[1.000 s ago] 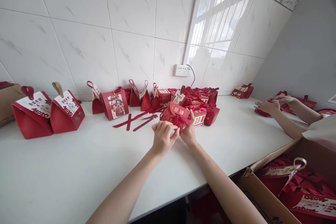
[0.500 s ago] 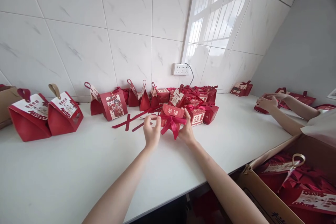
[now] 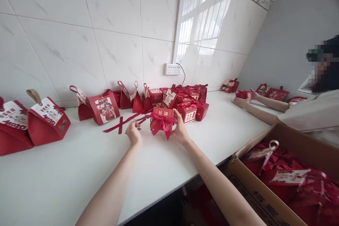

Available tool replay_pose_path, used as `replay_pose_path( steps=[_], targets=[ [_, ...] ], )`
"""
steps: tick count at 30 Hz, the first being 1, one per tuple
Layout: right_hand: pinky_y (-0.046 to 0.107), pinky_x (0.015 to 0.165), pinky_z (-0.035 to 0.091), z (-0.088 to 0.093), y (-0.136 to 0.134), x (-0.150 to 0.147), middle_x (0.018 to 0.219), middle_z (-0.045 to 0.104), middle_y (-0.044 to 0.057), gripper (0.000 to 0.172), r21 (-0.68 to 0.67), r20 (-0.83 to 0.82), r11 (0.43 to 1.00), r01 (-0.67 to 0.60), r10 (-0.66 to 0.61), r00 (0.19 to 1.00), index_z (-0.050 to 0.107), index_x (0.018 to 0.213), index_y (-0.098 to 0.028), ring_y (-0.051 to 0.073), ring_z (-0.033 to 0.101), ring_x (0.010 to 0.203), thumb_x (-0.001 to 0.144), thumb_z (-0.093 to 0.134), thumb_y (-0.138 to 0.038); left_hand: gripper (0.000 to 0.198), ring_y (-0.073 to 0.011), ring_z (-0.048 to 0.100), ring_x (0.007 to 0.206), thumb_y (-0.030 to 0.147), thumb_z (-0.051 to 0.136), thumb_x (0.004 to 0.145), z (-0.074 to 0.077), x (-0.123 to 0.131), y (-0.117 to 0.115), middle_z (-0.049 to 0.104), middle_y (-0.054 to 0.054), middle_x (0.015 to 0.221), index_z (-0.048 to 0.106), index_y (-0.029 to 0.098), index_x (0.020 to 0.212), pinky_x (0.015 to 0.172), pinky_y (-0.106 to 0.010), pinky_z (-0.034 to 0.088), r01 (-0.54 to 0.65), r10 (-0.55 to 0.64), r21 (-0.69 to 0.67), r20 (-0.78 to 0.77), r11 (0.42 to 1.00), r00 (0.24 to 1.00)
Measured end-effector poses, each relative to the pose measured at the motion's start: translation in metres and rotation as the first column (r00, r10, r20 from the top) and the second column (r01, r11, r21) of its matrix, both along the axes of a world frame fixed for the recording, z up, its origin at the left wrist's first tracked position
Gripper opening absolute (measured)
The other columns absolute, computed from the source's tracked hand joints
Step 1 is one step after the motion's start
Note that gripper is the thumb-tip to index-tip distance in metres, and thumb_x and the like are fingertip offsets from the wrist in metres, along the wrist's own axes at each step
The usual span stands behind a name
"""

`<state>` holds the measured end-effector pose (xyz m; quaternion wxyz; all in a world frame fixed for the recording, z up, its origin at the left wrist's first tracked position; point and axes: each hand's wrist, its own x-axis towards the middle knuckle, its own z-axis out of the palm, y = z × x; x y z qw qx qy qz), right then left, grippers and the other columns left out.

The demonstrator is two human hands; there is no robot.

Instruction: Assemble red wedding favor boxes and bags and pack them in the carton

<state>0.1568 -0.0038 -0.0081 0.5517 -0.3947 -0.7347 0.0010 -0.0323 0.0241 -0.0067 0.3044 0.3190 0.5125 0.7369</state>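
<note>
A small red gift box [image 3: 162, 113] with a glossy ribbon bow [image 3: 162, 123] on its front is at the middle of the table. My right hand [image 3: 180, 129] grips it from its right side, thumb near the top edge. My left hand [image 3: 134, 133] is apart from the box, to its left, with fingers curled; what they hold, if anything, is hidden. Beside the left hand lie dark red ribbon strips [image 3: 120, 125] on the white table [image 3: 156, 173]. Just behind the gift box stands another box with a white square label [image 3: 189, 116].
Handled red boxes [image 3: 47, 122] stand on the left, more [image 3: 104, 109] along the tiled wall. A power strip [image 3: 172, 69] is on the wall. At right, a co-worker's hands [image 3: 242, 102] hold a red box near an open carton [image 3: 261, 192] of red packages.
My left hand has come off the gift box and moved left. My right hand keeps its hold. The view has turned right, showing more of the co-worker.
</note>
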Motion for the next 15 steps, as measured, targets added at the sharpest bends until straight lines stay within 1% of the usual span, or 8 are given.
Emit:
replay_pose_path(
  steps=[2,4,6,8,10,12,13,15],
  targets=[
    [0.052,0.101,0.039,0.005,-0.017,0.003,0.138,0.036,0.020,0.097,0.042,0.032,0.998,0.043,-0.045,0.998,0.012,0.142,-0.021,0.033,0.039,0.128,0.068,0.072,-0.037,0.018,-0.0120,0.045,0.048,0.022,0.039,0.065,0.004,-0.002,0.001,0.044,0.002,0.049,0.040,0.019,0.048,0.047,-0.025,0.039,0.002,-0.002,-0.033,-0.004,0.999,1.000],
    [0.052,0.101,0.039,0.008,-0.048,0.011,0.139,0.036,0.019,0.098,0.051,0.048,0.994,0.097,-0.099,0.994,0.009,0.143,-0.024,0.033,0.040,0.127,0.069,0.072,-0.037,0.019,-0.0112,0.044,0.045,0.018,0.040,0.067,0.009,-0.002,0.001,0.044,0.003,0.046,0.044,0.017,0.049,0.047,-0.024,0.037,0.018,-0.019,-0.063,-0.015,0.998,1.000],
    [0.052,0.099,0.042,0.006,-0.089,0.025,0.138,0.036,0.019,0.102,0.035,0.050,0.985,0.167,-0.169,0.984,0.004,0.144,-0.024,0.033,0.044,0.124,0.069,0.072,-0.038,0.020,-0.0098,0.043,0.044,0.012,0.040,0.068,0.014,0.000,0.003,0.044,0.004,0.044,0.046,0.016,0.049,0.048,-0.023,0.036,0.031,-0.034,-0.090,-0.029,0.995,0.999],
    [0.052,0.096,0.045,0.003,-0.137,0.042,0.137,0.036,0.020,0.108,0.009,0.069,0.969,0.247,-0.247,0.967,-0.002,0.144,-0.023,0.034,0.048,0.120,0.067,0.073,-0.041,0.022,-0.0077,0.040,0.042,0.007,0.039,0.067,0.018,0.005,0.006,0.043,0.005,0.041,0.047,0.014,0.047,0.047,-0.021,0.033,0.041,-0.046,-0.125,-0.039,0.991,0.998],
    [0.050,0.092,0.049,0.002,-0.185,0.062,0.138,0.034,0.021,0.110,-0.018,0.095,0.958,0.288,-0.285,0.954,-0.004,0.144,-0.024,0.034,0.051,0.117,0.067,0.073,-0.042,0.024,-0.0063,0.041,0.041,0.004,0.040,0.067,0.020,0.010,0.009,0.044,0.007,0.038,0.048,0.012,0.047,0.048,-0.019,0.033,0.067,-0.075,-0.145,-0.055,0.987,0.996],
    [0.049,0.089,0.051,0.010,-0.229,0.084,0.138,0.034,0.019,0.106,-0.026,0.124,0.948,0.316,-0.311,0.942,-0.002,0.144,-0.026,0.033,0.054,0.114,0.068,0.072,-0.041,0.023,-0.0052,0.042,0.042,0.002,0.041,0.066,0.020,0.015,0.011,0.044,0.009,0.037,0.051,0.011,0.048,0.051,-0.018,0.035,0.096,-0.108,-0.155,-0.074,0.983,0.991],
    [0.049,0.088,0.052,0.017,-0.247,0.094,0.136,0.035,0.019,0.105,-0.017,0.150,0.935,0.355,-0.348,0.925,0.000,0.144,-0.027,0.033,0.054,0.113,0.068,0.072,-0.040,0.022,-0.0047,0.043,0.042,0.001,0.041,0.066,0.020,0.017,0.011,0.045,0.010,0.037,0.053,0.010,0.049,0.052,-0.018,0.036,0.109,-0.125,-0.157,-0.095,0.982,0.988],
    [0.052,0.089,0.050,0.036,-0.277,0.115,0.131,0.040,0.018,0.105,0.033,0.203,0.869,0.493,-0.489,0.848,0.003,0.144,-0.026,0.034,0.055,0.111,0.067,0.073,-0.039,0.022,-0.0038,0.045,0.042,0.002,0.041,0.065,0.018,0.019,0.009,0.047,0.011,0.037,0.056,0.009,0.051,0.053,-0.019,0.038,0.127,-0.150,-0.146,-0.155,0.981,0.976]
  ],
)
